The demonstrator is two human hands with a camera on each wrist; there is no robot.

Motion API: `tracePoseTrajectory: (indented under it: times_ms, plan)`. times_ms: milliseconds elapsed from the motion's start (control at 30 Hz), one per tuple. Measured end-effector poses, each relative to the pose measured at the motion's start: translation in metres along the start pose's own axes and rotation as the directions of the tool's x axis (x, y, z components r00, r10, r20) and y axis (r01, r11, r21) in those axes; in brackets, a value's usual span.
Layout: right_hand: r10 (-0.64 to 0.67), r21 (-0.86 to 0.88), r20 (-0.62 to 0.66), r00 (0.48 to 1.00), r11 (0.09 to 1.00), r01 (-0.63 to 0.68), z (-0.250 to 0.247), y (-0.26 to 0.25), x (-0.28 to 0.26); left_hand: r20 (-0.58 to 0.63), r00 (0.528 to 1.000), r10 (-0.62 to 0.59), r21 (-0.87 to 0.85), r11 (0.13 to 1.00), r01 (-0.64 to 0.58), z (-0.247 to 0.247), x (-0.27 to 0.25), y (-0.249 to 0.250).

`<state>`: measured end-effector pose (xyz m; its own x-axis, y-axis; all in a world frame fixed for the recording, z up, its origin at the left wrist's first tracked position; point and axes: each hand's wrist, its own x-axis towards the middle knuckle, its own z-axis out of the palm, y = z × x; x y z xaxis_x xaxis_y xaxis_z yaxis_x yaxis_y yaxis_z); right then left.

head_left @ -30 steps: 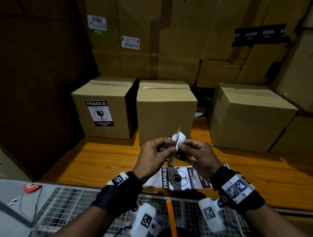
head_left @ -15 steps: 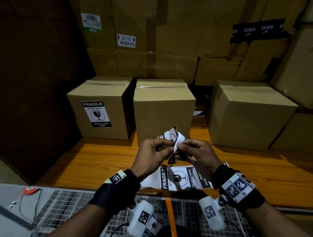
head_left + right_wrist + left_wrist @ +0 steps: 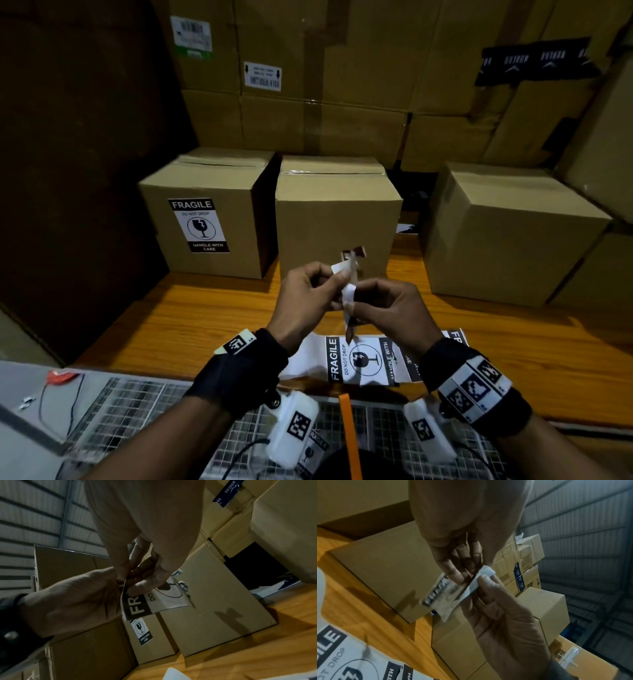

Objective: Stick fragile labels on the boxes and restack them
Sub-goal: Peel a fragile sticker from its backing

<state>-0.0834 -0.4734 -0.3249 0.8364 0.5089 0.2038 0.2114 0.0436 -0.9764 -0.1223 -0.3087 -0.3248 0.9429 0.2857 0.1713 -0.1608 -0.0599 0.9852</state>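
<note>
One box (image 3: 209, 219) on the bench (image 3: 205, 315) already wears its label; the middle box (image 3: 337, 219) and right box (image 3: 507, 236) look bare; both hands' fingers (image 3: 322, 274) pinch a fragile label (image 3: 349, 291), apparently peeling it; nothing restacked.

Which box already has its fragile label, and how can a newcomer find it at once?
Look at the wooden table before the wall of stacked cartons: three boxes stand in a row on it. It is the left box, next to the dark wall. Only it shows a black-and-white FRAGILE sticker on its front; the other two fronts are plain.
</note>
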Motion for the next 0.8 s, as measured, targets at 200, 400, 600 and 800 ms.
tracePoseTrajectory:
  times_ms: [200, 400, 600, 800]
  plan:
    - [0.046, 0.085, 0.033, 0.998, 0.995, -0.049, 0.007, 0.001, -0.002, -0.054, 0.998, -0.019, -0.029, 0.999, 0.018, -0.003, -0.005, -0.007]
    - [0.112, 0.2, 0.118, 0.987, 0.971, -0.134, 0.012, -0.001, -0.005, -0.118, 0.992, -0.041, -0.011, 0.999, 0.04, -0.006, -0.007, -0.013]
    - [0.113, 0.165, 0.006, 0.994, 0.98, -0.112, 0.012, 0.006, -0.001, -0.025, 0.996, -0.081, -0.136, 0.988, 0.077, -0.003, -0.017, -0.009]
    - [0.126, 0.275, 0.055, 0.991, 0.952, -0.136, 0.013, -0.001, -0.002, 0.095, 0.986, -0.136, -0.309, 0.937, 0.159, -0.005, -0.022, -0.005]
